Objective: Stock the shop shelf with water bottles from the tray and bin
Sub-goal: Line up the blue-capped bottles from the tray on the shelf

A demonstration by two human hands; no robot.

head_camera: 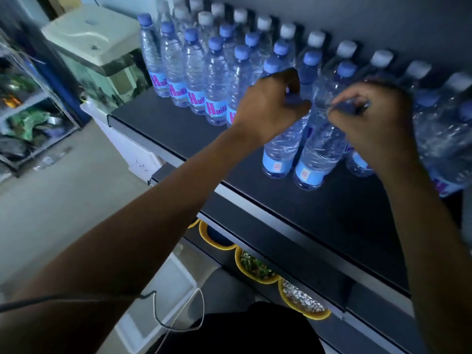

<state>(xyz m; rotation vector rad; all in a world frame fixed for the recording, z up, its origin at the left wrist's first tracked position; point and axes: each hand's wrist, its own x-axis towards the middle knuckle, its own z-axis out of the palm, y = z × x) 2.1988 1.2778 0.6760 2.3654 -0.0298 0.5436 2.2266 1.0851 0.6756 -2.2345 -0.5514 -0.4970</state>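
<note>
Left hand [270, 106]: I see it curled round a front bottle [279, 152] on the shelf [293, 208].
Right hand [370, 118]: fingers pinching the neighbouring bottle [318, 152].

The dark shelf [178, 131] is lined with upright blue-capped water bottles [194, 80] set in diagonal rows, with white-capped bottles [315, 39] ranged behind them against the wall [383, 19]. Two front bottles [278, 159] are stood nearer the shelf's edge.
</note>
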